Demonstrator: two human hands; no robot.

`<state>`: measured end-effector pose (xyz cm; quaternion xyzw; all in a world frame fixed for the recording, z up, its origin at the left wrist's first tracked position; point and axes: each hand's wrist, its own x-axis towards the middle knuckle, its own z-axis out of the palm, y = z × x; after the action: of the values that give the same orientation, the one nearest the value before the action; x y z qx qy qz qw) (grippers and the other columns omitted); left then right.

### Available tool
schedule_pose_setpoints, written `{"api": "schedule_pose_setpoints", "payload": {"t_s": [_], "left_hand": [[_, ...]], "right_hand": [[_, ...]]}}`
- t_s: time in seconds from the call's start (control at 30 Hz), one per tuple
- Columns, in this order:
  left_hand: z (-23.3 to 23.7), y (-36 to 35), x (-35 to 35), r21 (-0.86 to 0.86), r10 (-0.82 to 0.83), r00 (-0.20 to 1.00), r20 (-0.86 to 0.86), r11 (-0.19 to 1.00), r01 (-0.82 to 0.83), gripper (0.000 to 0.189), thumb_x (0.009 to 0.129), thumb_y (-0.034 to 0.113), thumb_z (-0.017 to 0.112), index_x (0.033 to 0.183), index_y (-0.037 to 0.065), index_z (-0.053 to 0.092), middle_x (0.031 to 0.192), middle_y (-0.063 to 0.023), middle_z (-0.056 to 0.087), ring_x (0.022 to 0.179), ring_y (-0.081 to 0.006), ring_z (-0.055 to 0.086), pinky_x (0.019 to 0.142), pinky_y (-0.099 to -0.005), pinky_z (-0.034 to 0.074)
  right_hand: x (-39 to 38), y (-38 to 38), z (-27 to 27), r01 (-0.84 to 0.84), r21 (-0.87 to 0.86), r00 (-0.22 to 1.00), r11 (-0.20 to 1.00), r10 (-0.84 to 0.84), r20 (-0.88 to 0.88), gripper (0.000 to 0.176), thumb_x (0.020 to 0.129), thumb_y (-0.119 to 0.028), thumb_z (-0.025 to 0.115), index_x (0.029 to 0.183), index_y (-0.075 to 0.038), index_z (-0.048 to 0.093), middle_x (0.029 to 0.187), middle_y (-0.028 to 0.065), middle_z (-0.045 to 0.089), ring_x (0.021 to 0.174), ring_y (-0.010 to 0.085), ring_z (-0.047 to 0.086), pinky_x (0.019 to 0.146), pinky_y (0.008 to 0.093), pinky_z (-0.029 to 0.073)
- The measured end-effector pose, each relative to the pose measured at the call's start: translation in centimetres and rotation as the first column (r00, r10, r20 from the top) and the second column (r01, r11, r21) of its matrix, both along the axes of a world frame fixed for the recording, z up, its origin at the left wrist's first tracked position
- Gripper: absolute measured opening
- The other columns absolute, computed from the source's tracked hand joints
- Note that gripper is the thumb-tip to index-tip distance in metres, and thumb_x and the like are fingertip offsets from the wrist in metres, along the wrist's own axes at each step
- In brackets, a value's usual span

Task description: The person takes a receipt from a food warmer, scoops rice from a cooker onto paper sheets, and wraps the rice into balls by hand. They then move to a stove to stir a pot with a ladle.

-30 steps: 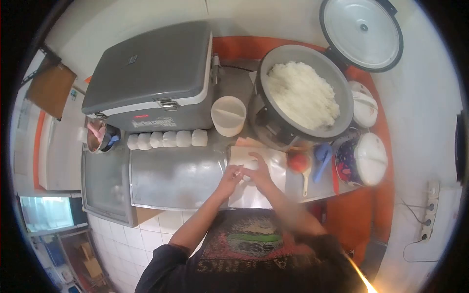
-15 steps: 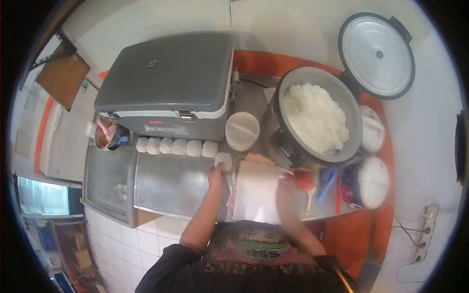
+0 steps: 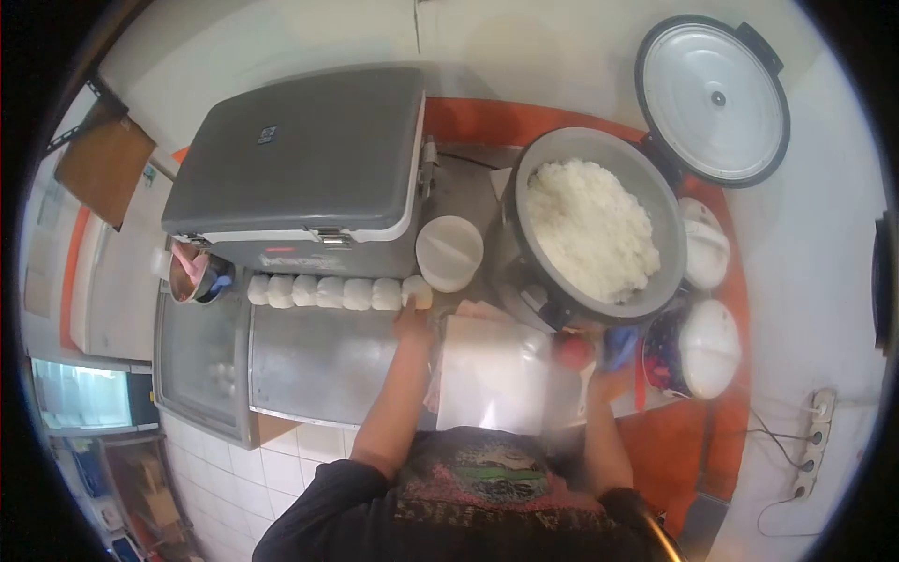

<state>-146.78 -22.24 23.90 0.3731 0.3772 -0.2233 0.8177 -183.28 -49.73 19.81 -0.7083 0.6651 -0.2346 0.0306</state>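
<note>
My left hand (image 3: 412, 324) is closed on a small white rounded bundle (image 3: 418, 292), which sits against the right end of a row of similar white bundles (image 3: 330, 292). The row runs along the front of a grey cooler box (image 3: 300, 150). A stack of white paper sheets (image 3: 492, 375) lies right of this hand. My right hand (image 3: 609, 382), smeared by motion, is by a pale long-handled utensil (image 3: 584, 386) and a blue utensil (image 3: 622, 345). Close by is a small red round thing (image 3: 574, 351). The right fingers cannot be made out.
An open cooker (image 3: 524, 201) full of white rice (image 3: 595, 229) stands behind the paper, its lid (image 3: 716, 98) raised. A white tub (image 3: 449, 253) is beside the cooler. Two white-lidded containers (image 3: 709, 348) line the right side. A metal counter (image 3: 323, 361) extends leftward.
My left hand has brought its bundle up to the end of the row. My right hand has moved from the paper's edge rightward to the utensils. The view has shifted slightly.
</note>
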Motion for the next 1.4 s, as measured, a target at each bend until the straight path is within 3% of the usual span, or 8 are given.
{"api": "schedule_pose_setpoints", "payload": {"t_s": [0.23, 0.33, 0.5, 0.63, 0.77, 0.93, 1.23, 1.4], "left_hand": [[-3.4, 4.5, -3.3, 0.417, -0.259, 0.887, 0.382, 0.905, 0.085, 0.050, 0.089, 0.008, 0.063, 0.133, -0.002, 0.044, 0.112, -0.0107, 0.056, 0.094, -0.0208, 0.058, 0.083, -0.0347, 0.052], [1.2, 5.8, -5.4, 0.194, -0.172, 0.925, 0.338, 0.975, 0.110, 0.049, 0.087, 0.006, 0.062, 0.132, 0.000, 0.044, 0.109, -0.0099, 0.056, 0.092, -0.0182, 0.057, 0.079, -0.0320, 0.051], [2.4, 4.5, -7.3, 0.498, -0.452, 0.769, 0.452, 0.843, 0.203, 0.041, 0.087, 0.005, 0.060, 0.126, 0.003, 0.050, 0.107, -0.0075, 0.058, 0.094, -0.0163, 0.057, 0.079, -0.0299, 0.049], [8.0, -1.4, -7.7, 0.604, -0.610, 0.484, 0.627, 0.773, 0.192, 0.037, 0.087, 0.004, 0.060, 0.123, 0.005, 0.053, 0.111, -0.0058, 0.058, 0.100, -0.0162, 0.055, 0.088, -0.0306, 0.047], [16.1, -7.2, -7.7, 0.515, -0.531, 0.077, 0.844, 0.841, 0.167, 0.061, 0.083, 0.004, 0.060, 0.141, 0.005, 0.039, 0.146, -0.0141, 0.039, 0.134, -0.0261, 0.039, 0.113, -0.0401, 0.030], [16.4, -10.0, -8.3, 0.624, -0.621, -0.067, 0.781, 0.774, 0.104, 0.078, 0.082, 0.011, 0.064, 0.146, -0.001, 0.023, 0.156, -0.0237, 0.018, 0.145, -0.0377, 0.018, 0.120, -0.0476, 0.014], [15.9, -9.5, -8.1, 0.645, -0.637, -0.107, 0.764, 0.759, 0.084, 0.076, 0.083, 0.014, 0.064, 0.146, -0.003, 0.023, 0.155, -0.0257, 0.017, 0.143, -0.0411, 0.018, 0.118, -0.0497, 0.016], [16.2, -9.8, -7.9, 0.672, -0.666, -0.099, 0.739, 0.738, 0.060, 0.077, 0.083, 0.015, 0.064, 0.146, -0.003, 0.024, 0.154, -0.0264, 0.018, 0.142, -0.0411, 0.019, 0.118, -0.0497, 0.016]], "right_hand": [[-4.5, -2.2, -0.3, -0.104, 0.008, 0.870, 0.995, 0.087, 0.486, 0.038, 0.085, -0.008, 0.064, 0.118, 0.007, 0.055, 0.115, 0.0240, 0.062, 0.107, 0.0366, 0.060, 0.097, 0.0445, 0.044], [-6.5, -1.0, 2.8, 0.033, 0.013, 0.779, 0.999, -0.034, 0.626, 0.032, 0.093, -0.017, 0.064, 0.115, 0.005, 0.056, 0.102, 0.0158, 0.062, 0.091, 0.0241, 0.059, 0.086, 0.0377, 0.048], [1.7, -1.4, 24.2, -0.264, 0.067, 0.431, 0.962, 0.056, 0.900, 0.027, 0.092, -0.006, 0.059, 0.117, 0.003, 0.055, 0.095, 0.0090, 0.062, 0.076, 0.0126, 0.058, 0.067, 0.0261, 0.050], [11.6, -3.9, 37.1, -0.603, -0.066, 0.515, 0.795, 0.451, 0.729, 0.055, 0.086, 0.000, 0.057, 0.140, 0.002, 0.046, 0.097, 0.0110, 0.065, 0.076, 0.0197, 0.065, 0.070, 0.0321, 0.053], [20.1, -13.7, 33.0, -0.645, -0.201, 0.763, 0.737, 0.630, -0.141, 0.037, 0.090, -0.009, 0.055, 0.125, 0.003, 0.054, 0.105, 0.0246, 0.068, 0.089, 0.0407, 0.068, 0.080, 0.0493, 0.053], [28.1, -13.2, 30.8, -0.584, 0.083, 0.784, 0.808, 0.588, -0.200, 0.021, 0.088, -0.011, 0.057, 0.102, 0.002, 0.066, 0.103, 0.0255, 0.070, 0.101, 0.0397, 0.069, 0.086, 0.0476, 0.055], [30.7, -3.6, 29.7, -0.727, 0.386, 0.540, 0.568, 0.820, -0.190, 0.029, 0.090, -0.012, 0.054, 0.114, 0.003, 0.062, 0.105, 0.0244, 0.069, 0.097, 0.0418, 0.070, 0.085, 0.0481, 0.056], [28.1, -3.9, 32.1, -0.722, 0.157, 0.656, 0.674, 0.739, -0.154, 0.028, 0.086, -0.012, 0.059, 0.113, -0.004, 0.063, 0.102, 0.0245, 0.069, 0.093, 0.0415, 0.070, 0.079, 0.0506, 0.056]]}}
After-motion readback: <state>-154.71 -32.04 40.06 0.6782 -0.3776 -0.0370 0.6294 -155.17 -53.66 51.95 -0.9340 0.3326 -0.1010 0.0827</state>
